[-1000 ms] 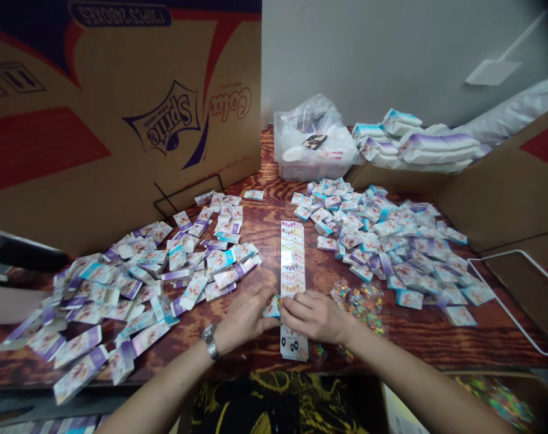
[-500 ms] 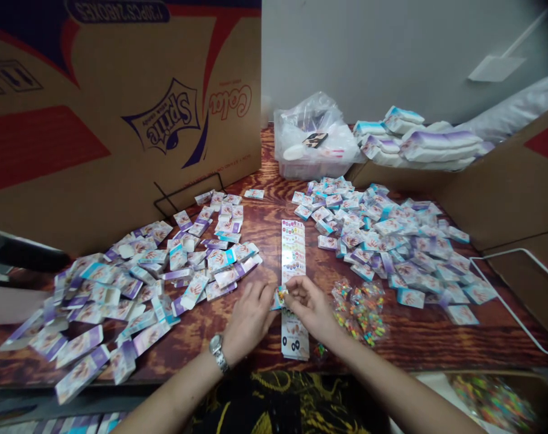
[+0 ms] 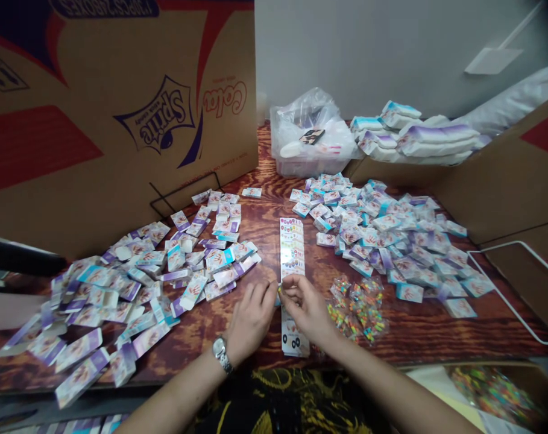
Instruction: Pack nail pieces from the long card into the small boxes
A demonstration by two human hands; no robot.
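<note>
Above a long stack of printed paper strips (image 3: 292,241), my hands meet around a small box (image 3: 278,298). My left hand (image 3: 252,313), with a watch at the wrist, is closed on the box, and its fingers hide most of it. My right hand (image 3: 308,308) pinches at the box's upper end with thumb and fingertips; a speck of white and yellow shows there, too small to make out. Just right of that hand lie clear packets of colourful candy (image 3: 364,310). Loose small boxes (image 3: 219,259), several with flaps raised, spread to the left.
A large carton (image 3: 165,54) stands at the back left. A heap of small boxes (image 3: 386,241) fills the right side. Behind are a plastic-covered tub (image 3: 296,167) and packs in an open carton (image 3: 436,141). Another person's arm (image 3: 11,312) reaches in at left.
The colourful candy packet visible between my hands before no longer shows. My right fingers have closed in at the box's upper end. The whole view has shifted slightly.
</note>
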